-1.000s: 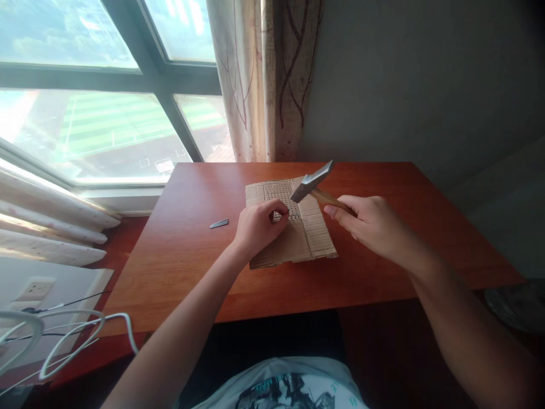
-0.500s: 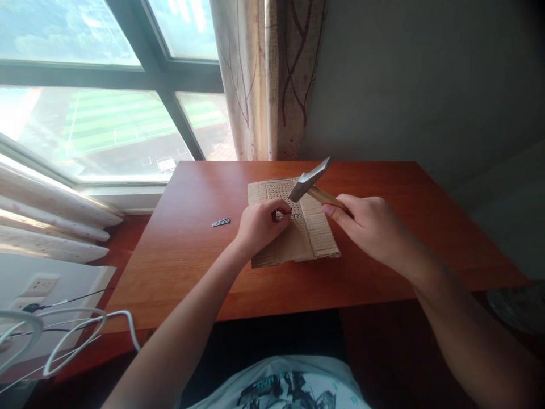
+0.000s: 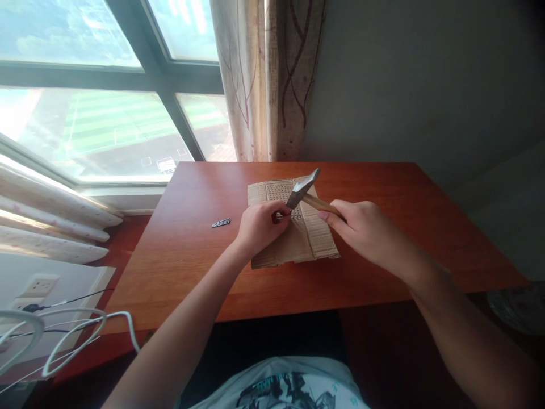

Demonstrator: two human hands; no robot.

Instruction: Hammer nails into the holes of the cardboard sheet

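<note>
A flat piece of brown cardboard lies on the reddish wooden table, its far half studded with rows of small nail heads. My left hand rests on the cardboard, fingers pinched together at a small nail that is too small to see clearly. My right hand is closed round the wooden handle of a hammer. The metal head hangs just above my left fingertips.
A small strip of nails lies on the table left of the cardboard. A window and a patterned curtain stand behind the table. White cables and wall sockets are at the lower left.
The hammer head has come down and moved slightly left, from raised over the cardboard to just above my left fingertips. My left hand has stayed in place.
</note>
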